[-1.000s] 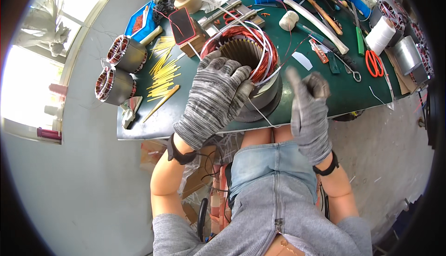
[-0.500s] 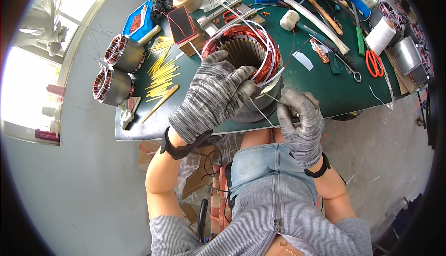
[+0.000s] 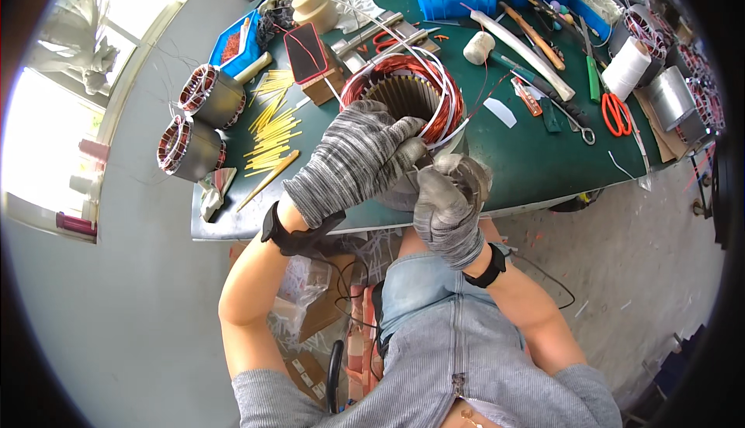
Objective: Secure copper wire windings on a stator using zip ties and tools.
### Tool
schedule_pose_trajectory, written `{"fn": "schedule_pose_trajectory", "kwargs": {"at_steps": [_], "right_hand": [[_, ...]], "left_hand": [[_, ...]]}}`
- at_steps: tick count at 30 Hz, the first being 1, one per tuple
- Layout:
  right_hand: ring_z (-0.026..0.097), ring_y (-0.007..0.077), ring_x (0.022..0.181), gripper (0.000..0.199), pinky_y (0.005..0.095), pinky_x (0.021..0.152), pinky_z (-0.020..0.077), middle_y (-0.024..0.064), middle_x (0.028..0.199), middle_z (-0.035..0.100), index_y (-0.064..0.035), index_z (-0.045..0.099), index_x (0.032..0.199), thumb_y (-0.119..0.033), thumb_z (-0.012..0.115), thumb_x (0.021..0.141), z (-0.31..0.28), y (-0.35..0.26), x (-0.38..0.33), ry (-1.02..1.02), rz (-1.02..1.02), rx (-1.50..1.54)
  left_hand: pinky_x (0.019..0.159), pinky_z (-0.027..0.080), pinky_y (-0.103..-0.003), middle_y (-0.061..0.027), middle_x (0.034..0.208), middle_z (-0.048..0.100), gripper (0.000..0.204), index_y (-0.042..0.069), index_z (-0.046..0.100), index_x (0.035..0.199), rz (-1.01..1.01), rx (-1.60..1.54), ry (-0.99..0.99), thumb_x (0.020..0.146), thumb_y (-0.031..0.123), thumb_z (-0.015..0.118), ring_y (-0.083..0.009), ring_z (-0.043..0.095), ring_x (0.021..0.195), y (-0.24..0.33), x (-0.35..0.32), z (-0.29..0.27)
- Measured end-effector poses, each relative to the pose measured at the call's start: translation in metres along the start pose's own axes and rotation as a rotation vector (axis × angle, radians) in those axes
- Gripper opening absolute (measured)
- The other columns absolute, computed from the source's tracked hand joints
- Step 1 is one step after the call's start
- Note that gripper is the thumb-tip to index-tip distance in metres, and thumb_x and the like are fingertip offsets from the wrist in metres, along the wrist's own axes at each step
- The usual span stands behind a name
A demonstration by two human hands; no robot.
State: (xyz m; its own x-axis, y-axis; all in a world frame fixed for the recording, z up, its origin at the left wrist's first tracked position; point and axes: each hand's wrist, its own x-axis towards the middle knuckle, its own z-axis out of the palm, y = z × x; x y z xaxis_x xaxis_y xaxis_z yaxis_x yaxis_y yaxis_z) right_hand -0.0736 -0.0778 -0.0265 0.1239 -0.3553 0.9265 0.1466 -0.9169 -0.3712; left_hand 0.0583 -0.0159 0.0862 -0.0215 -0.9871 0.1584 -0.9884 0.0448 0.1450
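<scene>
At the near edge of a green workbench (image 3: 535, 172), gloved fingers (image 3: 446, 183) of the right hand (image 3: 448, 209) curl tight, apparently pinching a thin lead, though what they hold is too small to tell, while the left hand (image 3: 353, 160) lies spread across the rim of a motor stator (image 3: 407, 106) with copper windings. Steadying the core and pulling evenly looks key. Further stators (image 3: 203, 96) and yellow sticks (image 3: 268, 129) lie left, orange scissors (image 3: 617, 114) far right.

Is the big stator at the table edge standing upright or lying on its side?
Upright: the stator's open bore faces the camera, copper windings ringing the top.
</scene>
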Motion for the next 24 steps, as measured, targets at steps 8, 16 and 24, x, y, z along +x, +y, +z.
{"fn": "schedule_pose_trajectory", "kwargs": {"at_steps": [8,16,24], "right_hand": [[0.048,0.0266,0.099,0.038,0.0420,0.087,0.0400,0.0111,0.103,0.054,-0.0058,0.055,0.110,0.003,0.055,0.073,-0.016,0.010,0.007,-0.214,0.066,0.001],[0.054,0.0305,0.082,0.016,0.0423,0.075,0.0396,0.0115,0.089,0.057,-0.0085,0.056,0.079,-0.015,0.067,0.070,-0.031,0.016,0.019,-0.233,0.172,-0.102],[0.055,0.0299,0.080,0.012,0.0406,0.069,0.0440,0.0107,0.086,0.059,-0.0052,0.055,0.075,-0.003,0.065,0.067,-0.051,0.005,0.024,-0.369,0.270,0.021]], "left_hand": [[0.094,0.044,-0.046,-0.0196,0.103,0.063,0.033,0.003,0.063,0.110,0.101,0.086,0.124,0.084,0.023,0.061,-0.0400,0.055,0.106,0.001,-0.002,-0.001],[0.088,0.047,-0.046,-0.0207,0.092,0.063,0.025,0.001,0.064,0.100,0.125,0.012,0.138,0.085,0.021,0.061,-0.0393,0.058,0.098,-0.002,-0.001,-0.001],[0.084,0.047,-0.045,-0.0221,0.091,0.062,0.028,-0.001,0.064,0.101,0.199,-0.068,0.163,0.085,0.022,0.060,-0.0401,0.059,0.092,-0.014,-0.003,0.001]]}}
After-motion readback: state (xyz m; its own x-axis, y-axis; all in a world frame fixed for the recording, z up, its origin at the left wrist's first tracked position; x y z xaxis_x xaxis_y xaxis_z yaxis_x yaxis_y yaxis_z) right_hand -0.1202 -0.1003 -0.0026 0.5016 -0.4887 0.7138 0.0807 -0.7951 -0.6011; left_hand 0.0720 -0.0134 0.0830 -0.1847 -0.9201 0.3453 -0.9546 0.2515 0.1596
